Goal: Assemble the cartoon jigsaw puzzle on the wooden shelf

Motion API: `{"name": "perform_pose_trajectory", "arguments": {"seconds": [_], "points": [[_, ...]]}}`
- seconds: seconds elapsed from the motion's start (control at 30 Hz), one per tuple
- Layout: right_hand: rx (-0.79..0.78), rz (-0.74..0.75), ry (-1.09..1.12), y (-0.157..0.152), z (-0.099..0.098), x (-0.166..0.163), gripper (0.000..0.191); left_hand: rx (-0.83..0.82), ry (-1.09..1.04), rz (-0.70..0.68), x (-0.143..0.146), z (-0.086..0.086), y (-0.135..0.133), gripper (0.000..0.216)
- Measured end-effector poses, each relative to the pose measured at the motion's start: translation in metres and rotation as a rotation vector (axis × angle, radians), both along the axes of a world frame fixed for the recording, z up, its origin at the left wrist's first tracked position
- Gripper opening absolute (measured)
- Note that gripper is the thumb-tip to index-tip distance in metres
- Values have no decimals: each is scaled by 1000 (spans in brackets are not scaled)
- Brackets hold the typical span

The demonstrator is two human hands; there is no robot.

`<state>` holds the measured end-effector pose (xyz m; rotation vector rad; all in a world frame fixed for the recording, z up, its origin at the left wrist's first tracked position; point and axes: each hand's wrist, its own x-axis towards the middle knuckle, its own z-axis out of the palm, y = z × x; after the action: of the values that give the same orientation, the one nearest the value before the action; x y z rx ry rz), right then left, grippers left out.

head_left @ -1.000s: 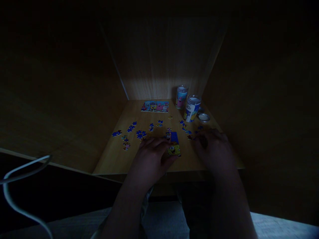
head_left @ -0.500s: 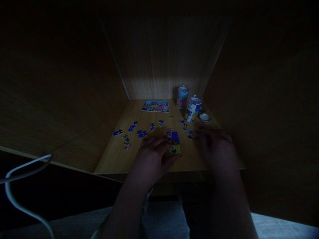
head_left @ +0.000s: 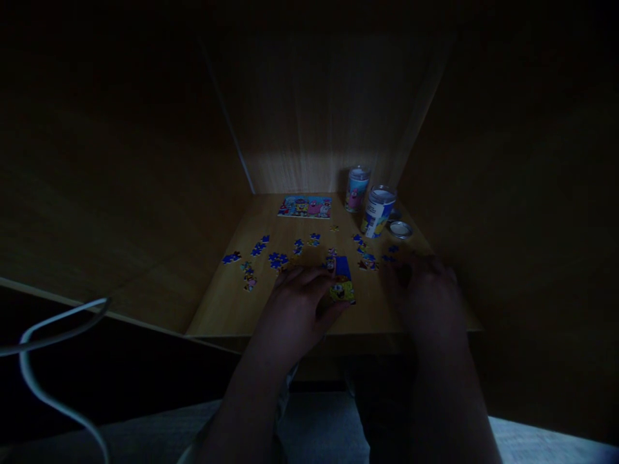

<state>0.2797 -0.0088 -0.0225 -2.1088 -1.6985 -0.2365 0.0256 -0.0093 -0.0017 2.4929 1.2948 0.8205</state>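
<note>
A partly joined jigsaw puzzle (head_left: 342,283), with a blue field above a yellow cartoon face, lies near the table's front edge. My left hand (head_left: 302,299) holds it from the left, thumb along its lower edge and fingers on its upper left part. My right hand (head_left: 425,290) hovers low at the right, thumb and index finger apart; no piece shows between them, and its other fingers are curled and dark. Just left of its thumb lie loose puzzle pieces (head_left: 368,264), and small blue pieces (head_left: 388,258) are close to its fingertips.
More loose pieces (head_left: 278,260) are scattered across the left and middle. Behind them lies a cartoon picture card or finished puzzle (head_left: 304,207). Two clear-topped canisters (head_left: 357,190) (head_left: 378,212) stand at back right, beside a round lid (head_left: 400,229). Wooden panels enclose the table (head_left: 217,316); a white cable (head_left: 29,374) hangs left.
My right thumb and index finger have parted, and the pieces left of them show more fully. My left hand stays on the puzzle. The whole view has shifted slightly.
</note>
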Motion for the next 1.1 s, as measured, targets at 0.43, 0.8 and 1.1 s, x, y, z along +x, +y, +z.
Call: {"name": "perform_pose_trajectory", "arguments": {"seconds": [0.43, 0.8, 1.1], "points": [[6, 38, 43, 3, -3, 4, 34, 17, -6, 4, 1, 0, 0, 30], [15, 91, 140, 2, -4, 0, 34, 12, -13, 3, 1, 0, -1, 32], [15, 11, 175, -1, 2, -3, 36, 68, -104, 136, -2, -3, 3, 11]]}}
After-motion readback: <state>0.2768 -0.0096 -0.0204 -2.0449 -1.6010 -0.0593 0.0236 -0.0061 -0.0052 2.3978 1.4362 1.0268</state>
